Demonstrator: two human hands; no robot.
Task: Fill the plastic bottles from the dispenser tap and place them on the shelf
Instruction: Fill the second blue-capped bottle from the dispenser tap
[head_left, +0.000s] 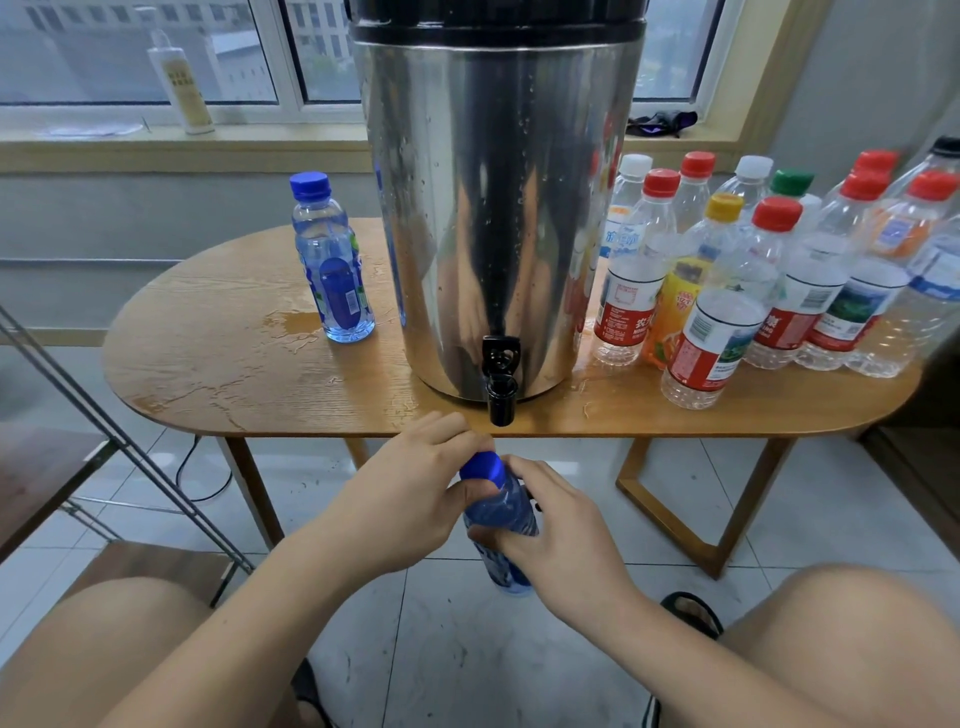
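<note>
Gripped round the body by the right hand (563, 530), the blue bottle (506, 512) is held below the edge of the wooden table (218, 374), just under the dispenser tap (501, 402), and its blue cap (480, 465) is pinched by the left hand (410, 493). Blue-tinted plastic is seen, long axis near upright, cap uppermost, leaning slightly left. Water (291, 325) is pooled on the tabletop; tiled floor (467, 649) is seen beneath, windows (156, 52) behind.

Blue-capped bottle (501, 512) closed, just below black tap (501, 400), second blue bottle (332, 265) upright on table (208, 364), many capped bottles (727, 291) grouped right.
</note>
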